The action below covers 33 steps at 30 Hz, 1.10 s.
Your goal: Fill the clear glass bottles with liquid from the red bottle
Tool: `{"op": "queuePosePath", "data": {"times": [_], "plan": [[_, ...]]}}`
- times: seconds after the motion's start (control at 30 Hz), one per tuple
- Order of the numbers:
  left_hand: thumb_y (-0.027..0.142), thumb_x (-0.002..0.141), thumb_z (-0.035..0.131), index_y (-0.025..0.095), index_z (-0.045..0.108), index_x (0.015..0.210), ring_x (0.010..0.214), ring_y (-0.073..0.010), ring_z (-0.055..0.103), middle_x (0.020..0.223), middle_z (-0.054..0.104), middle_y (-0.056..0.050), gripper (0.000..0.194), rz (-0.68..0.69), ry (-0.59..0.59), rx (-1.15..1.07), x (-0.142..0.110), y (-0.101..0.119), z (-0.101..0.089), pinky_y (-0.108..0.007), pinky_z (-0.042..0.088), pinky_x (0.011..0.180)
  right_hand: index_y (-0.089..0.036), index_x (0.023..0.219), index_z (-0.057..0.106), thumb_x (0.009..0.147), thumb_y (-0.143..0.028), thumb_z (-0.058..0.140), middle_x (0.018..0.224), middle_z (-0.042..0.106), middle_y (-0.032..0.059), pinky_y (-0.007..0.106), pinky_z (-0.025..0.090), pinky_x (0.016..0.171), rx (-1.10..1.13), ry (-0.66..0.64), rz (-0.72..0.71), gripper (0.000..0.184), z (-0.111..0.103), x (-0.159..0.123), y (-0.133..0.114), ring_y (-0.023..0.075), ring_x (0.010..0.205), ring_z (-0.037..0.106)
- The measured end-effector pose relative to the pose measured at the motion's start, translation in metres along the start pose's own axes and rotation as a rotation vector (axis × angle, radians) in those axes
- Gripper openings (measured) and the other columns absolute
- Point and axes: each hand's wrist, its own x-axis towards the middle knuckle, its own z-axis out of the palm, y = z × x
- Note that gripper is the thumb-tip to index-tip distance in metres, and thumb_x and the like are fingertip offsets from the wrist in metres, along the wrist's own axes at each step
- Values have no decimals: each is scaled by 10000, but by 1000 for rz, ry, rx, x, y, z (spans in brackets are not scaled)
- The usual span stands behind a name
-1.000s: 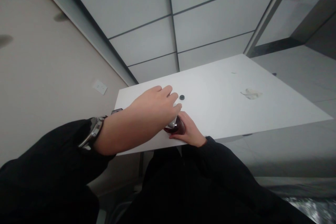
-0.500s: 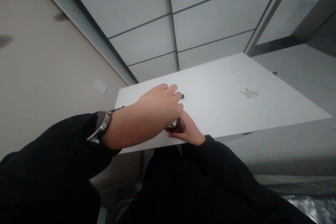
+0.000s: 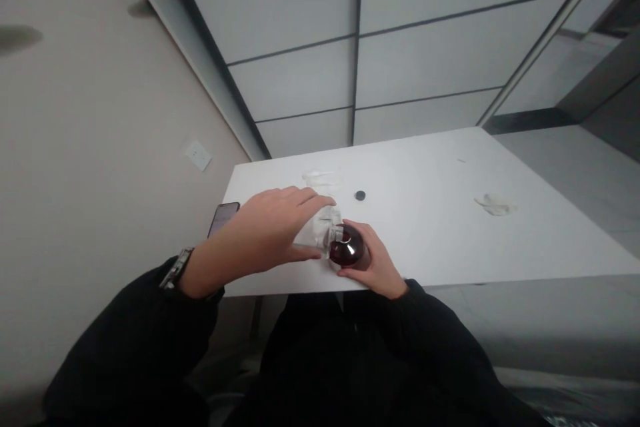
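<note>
My left hand (image 3: pixel 273 227) is curled around a clear, see-through container (image 3: pixel 319 230), thumb below and fingers above. Its right end meets the short clear neck of a rounded bottle (image 3: pixel 347 247) with dark red contents; whether the two touch or only overlap in view I cannot tell. My right hand (image 3: pixel 377 260) clasps that bottle from the right side, close to the table's front edge. Just beyond the hands, a small dark round cap (image 3: pixel 360 195) lies on the white table (image 3: pixel 425 227).
A phone (image 3: pixel 223 216) lies at the table's left edge, partly behind my left wrist. Crumpled clear plastic (image 3: pixel 323 179) sits beyond my left hand, and another piece (image 3: pixel 495 205) lies at the right. A wall socket (image 3: pixel 199 155) and white panelled doors (image 3: pixel 300 80) stand beyond.
My left hand has shifted left and lower, uncovering the bottle's top, the clear container and the cap. My right hand still holds the bottle. The view has also moved.
</note>
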Motion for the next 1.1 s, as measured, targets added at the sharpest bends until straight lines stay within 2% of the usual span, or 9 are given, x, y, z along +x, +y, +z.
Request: {"op": "queuePosePath", "data": {"times": [0.13,0.27,0.4,0.5,0.6,0.7,0.8,0.93,1.1], "plan": [[387,830,807,213,503,1382,1248,-303,670,1373,661,-120,653,-193,148,-284,-31,-24,36,-446,555,1025,-269,1449,533,755,-616,853,1381,644,155,578,510,1087,-8,43,21,840,0,-5,1,382,1289,615],[367,822,770,219,423,1344,1278,-314,667,1356,623,-144,644,-426,328,-688,-54,-53,98,-497,573,1043,-262,1404,574,734,-596,871,1343,661,149,561,547,1049,-15,88,46,805,-2,-12,3,376,1243,644],[313,834,734,240,398,1373,1415,-288,556,1492,505,-150,639,-489,407,-934,-45,-67,159,-503,505,1154,-261,1397,589,733,-582,869,1374,651,151,585,535,1068,-31,145,100,789,-8,-22,7,395,1271,632],[307,843,709,218,448,1361,1391,-296,569,1474,522,-169,586,-462,363,-980,-31,-72,181,-486,548,1097,-264,1404,581,743,-557,865,1409,635,150,608,508,1101,-49,177,125,778,-11,-28,13,404,1309,609],[310,852,708,194,429,1433,1444,-303,520,1510,514,-184,655,-392,354,-856,-26,-76,179,-513,463,1188,-268,1430,550,754,-538,860,1450,606,154,623,480,1133,-42,179,139,791,-11,-29,17,404,1348,582],[364,844,766,186,338,1539,1577,-337,336,1628,407,-207,835,-331,370,-653,-22,-71,161,-552,307,1289,-268,1463,509,762,-536,855,1471,581,162,632,466,1145,-31,190,151,826,-9,-28,19,400,1358,573],[470,822,815,165,358,1551,1607,-370,258,1632,428,-215,912,-222,319,-451,-5,-54,138,-584,276,1295,-257,1458,485,750,-553,860,1451,579,167,618,475,1143,-31,208,152,854,-9,-26,17,393,1337,586],[474,801,848,120,437,1513,1572,-383,342,1567,522,-238,895,-76,182,-231,32,-30,122,-599,276,1285,-257,1429,452,765,-542,855,1401,581,158,588,503,1129,-46,195,135,827,-10,-23,14,367,1315,601],[309,823,821,130,593,1325,1357,-349,623,1376,686,-213,580,-60,132,-164,53,-21,123,-559,354,1249,-262,1400,428,785,-567,834,1372,577,153,564,521,1121,-3,200,121,798,-7,-19,10,344,1302,607]]}}
